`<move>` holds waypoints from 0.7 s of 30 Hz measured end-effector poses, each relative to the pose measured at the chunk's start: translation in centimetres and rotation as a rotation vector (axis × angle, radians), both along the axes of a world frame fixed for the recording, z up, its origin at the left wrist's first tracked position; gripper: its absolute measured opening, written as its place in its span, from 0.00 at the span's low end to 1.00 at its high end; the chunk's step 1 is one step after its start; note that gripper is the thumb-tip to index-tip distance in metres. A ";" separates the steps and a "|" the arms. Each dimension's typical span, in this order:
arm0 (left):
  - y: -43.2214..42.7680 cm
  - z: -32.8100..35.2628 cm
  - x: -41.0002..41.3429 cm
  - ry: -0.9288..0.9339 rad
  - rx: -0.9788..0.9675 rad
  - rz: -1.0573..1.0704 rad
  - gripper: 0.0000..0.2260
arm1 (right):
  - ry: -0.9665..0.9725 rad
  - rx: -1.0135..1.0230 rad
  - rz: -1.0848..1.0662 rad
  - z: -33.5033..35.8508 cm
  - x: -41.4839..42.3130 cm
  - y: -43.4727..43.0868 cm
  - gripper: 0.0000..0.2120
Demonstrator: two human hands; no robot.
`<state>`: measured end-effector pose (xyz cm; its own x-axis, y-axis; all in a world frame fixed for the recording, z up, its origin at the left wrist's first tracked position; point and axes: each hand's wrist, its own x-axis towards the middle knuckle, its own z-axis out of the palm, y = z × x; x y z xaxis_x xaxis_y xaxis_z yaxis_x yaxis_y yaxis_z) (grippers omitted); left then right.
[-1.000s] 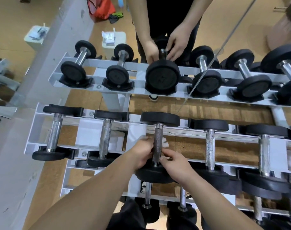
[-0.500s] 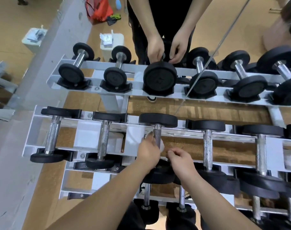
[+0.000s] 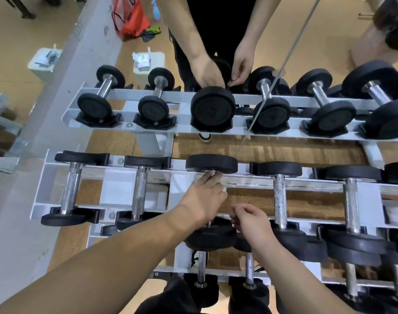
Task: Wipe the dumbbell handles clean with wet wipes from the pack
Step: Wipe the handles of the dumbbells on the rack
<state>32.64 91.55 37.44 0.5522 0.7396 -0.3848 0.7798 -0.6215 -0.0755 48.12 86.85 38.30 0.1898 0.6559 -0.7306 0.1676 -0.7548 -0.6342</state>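
- Nearest: right hand point(image 3: 250, 219), fingers curled in against the thumb, held just over the near head of the dumbbell. Impossible to tell whether anything is pinched there.
- Just beneath and left of that hand: black rubber-headed dumbbell with a steel bar point(image 3: 210, 239), lying across two rails. Round, matte, slightly grippy heads. Probably heavy and fully rigid, so better rolled in its cradle than lifted.
- Ahead of the right hand: left hand point(image 3: 203, 197), wrapped over the dumbbell's handle and gripping a thin white wet wipe point(image 3: 224, 189) against it, fingertips up at the far head. Handle itself almost wholly hidden under the palm.
- Wipe: soft, limp and damp, showing only as small white corners by the knuckles and fingertips. Likely to bunch or tear on rough metal, so best folded round the bar and held flat under the fingers.
- Best hold for wiping: mid-handle, sliding head to head. Wet steel probably slick, knurling helpful for grip.
- Under both hands: white-painted steel rack point(image 3: 318, 181), flat hard rails with black plastic cradles.
- Right of the right hand: neighbouring dull steel handle point(image 3: 280, 200), speckled and worn, cylindrical.
- Farthest beyond the left hand: wall mirror point(image 3: 284, 30), doubling rack and arms.
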 end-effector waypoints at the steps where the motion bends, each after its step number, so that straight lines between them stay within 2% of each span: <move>1: -0.2 -0.3 -0.2 0.010 0.001 -0.023 0.18 | 0.003 -0.006 0.016 -0.1 0.1 0.0 0.10; 4: -0.9 0.3 0.3 0.015 -0.161 -0.072 0.14 | -0.001 -0.018 0.037 0.1 0.5 -0.4 0.10; 7: -1.0 1.5 0.3 -0.092 -0.468 0.005 0.18 | 0.013 -0.040 0.029 0.4 0.9 -0.8 0.10; 9: -1.2 1.9 -0.4 -0.224 -0.426 0.009 0.19 | 0.023 -0.035 0.021 0.8 1.2 -0.9 0.11; 11: -1.2 1.2 -1.5 -0.314 -0.163 -0.006 0.17 | 0.028 -0.022 0.011 1.2 1.4 -1.0 0.11; 13: -1.6 0.2 -2.3 -0.330 -0.074 0.067 0.17 | 0.031 -0.009 -0.005 1.8 1.5 -1.1 0.10; 15: -2.4 0.1 -1.9 -0.367 -0.155 0.157 0.18 | 0.042 0.016 -0.006 2.7 2.3 -1.1 0.09; 17: -3.0 1.2 -0.5 -0.370 -0.325 0.275 0.20 | 0.077 0.058 -0.006 3.8 3.8 -0.9 0.09; 19: -2.7 2.5 1.9 -0.359 -0.355 0.375 0.20 | 0.102 0.111 -0.022 5.0 5.8 -0.6 0.09; 21: -2.3 2.9 4.8 -0.504 -0.345 0.537 0.18 | 0.056 0.180 -0.055 5.5 8.1 -0.1 0.08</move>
<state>37.42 89.27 40.35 0.3235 0.8382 -0.4390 0.8672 -0.0770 0.4920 56.18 86.76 43.75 0.1910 0.7668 -0.6128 0.0898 -0.6353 -0.7670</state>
